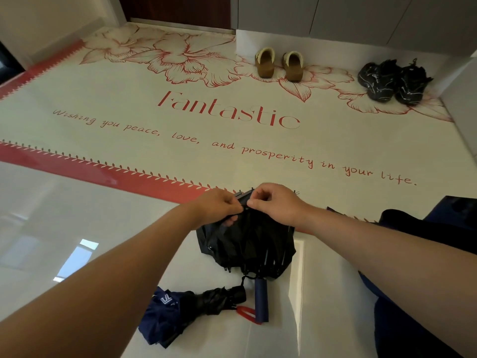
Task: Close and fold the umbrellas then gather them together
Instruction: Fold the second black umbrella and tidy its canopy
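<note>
A collapsed black umbrella (247, 249) hangs loose between my hands, its navy handle (261, 301) pointing down toward me above the white floor. My left hand (218, 206) and my right hand (277, 202) both pinch the canopy's top edge close together, near its rib tips. Below it on the floor lies a folded navy umbrella (162, 316) with a white logo. A small black folded umbrella (219, 299) with a red wrist loop (246, 313) rests against it.
A large white and red doormat (180, 120) with flowers and writing covers the floor ahead. Brown slippers (278, 64) and black sneakers (392, 81) stand at its far edge by white cabinets. Dark navy fabric (426, 228) lies at the right.
</note>
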The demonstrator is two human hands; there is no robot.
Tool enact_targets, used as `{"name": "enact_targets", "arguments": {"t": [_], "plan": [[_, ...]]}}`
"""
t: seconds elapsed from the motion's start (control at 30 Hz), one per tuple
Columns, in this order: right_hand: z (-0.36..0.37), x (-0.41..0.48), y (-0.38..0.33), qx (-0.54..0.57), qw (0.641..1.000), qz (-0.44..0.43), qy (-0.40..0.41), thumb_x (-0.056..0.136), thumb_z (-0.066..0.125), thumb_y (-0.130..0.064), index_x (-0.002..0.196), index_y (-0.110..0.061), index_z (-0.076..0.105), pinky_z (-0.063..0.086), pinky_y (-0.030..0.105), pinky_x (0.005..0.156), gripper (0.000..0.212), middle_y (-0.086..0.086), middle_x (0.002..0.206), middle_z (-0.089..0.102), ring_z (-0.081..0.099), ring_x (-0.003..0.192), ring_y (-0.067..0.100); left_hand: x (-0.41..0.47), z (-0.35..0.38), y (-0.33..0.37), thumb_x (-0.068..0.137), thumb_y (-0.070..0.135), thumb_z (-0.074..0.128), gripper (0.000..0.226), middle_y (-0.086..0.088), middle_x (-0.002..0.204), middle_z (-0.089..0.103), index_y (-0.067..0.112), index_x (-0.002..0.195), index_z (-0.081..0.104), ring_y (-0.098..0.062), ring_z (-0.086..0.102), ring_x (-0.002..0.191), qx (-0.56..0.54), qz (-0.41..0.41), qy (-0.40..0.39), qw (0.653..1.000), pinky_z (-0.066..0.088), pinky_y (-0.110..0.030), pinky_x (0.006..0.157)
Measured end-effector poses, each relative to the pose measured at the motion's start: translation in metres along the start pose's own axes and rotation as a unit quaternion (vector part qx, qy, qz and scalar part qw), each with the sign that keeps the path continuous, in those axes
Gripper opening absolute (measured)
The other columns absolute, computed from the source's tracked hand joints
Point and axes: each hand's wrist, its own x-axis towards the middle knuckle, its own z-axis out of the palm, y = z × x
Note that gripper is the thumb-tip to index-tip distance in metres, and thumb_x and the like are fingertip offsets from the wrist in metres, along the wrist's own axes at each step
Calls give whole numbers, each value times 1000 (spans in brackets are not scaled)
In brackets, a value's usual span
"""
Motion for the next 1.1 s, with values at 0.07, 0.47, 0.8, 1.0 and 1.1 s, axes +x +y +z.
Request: {"name": "enact_targets", "arguments": {"t": [0.07,0.47,0.8,1.0,1.1], "plan": [[6,-8,12,-8,994,55,99,93,61,-21,108,-23,58,47,29,80,16,0,114,50,57,97,17,3,-5,-10,95,10,55,21,-11,61,57,7,75,56,-22,54,51,-8,-34,-16,999,46,-24,52],[84,-20,67,-17,960,273,-52,52,96,-43,159,-17,-5,33,39,119,149,8,156,24,32,143,28,23,0,-69,96,9,44,26,2,81,64,20,105,66,-20,61,77,135,-19,56,989,46,-26,68],[126,-20,77,-24,976,208,65,68,91,-20,154,-31,-27,38,41,113,146,11,153,24,39,139,33,17,-10,-81,83,-2,54,19,-6,79,69,16,84,57,-15,66,64,139,34,143,979,52,-28,50],[117,-11,81,43,982,154,100,80,77,-10,156,-42,-7,43,38,112,118,0,152,37,49,133,25,21,-5,-76,87,9,58,6,2,72,68,11,81,58,-19,59,71,52,-16,128,990,43,-31,62],[106,-8,81,62,978,149,135,82,71,-4,155,-37,6,52,37,101,103,3,138,54,59,120,26,22,-6,-68,93,23,62,19,10,61,68,6,85,64,-15,54,61,6,-16,151,988,44,-29,63]]}}
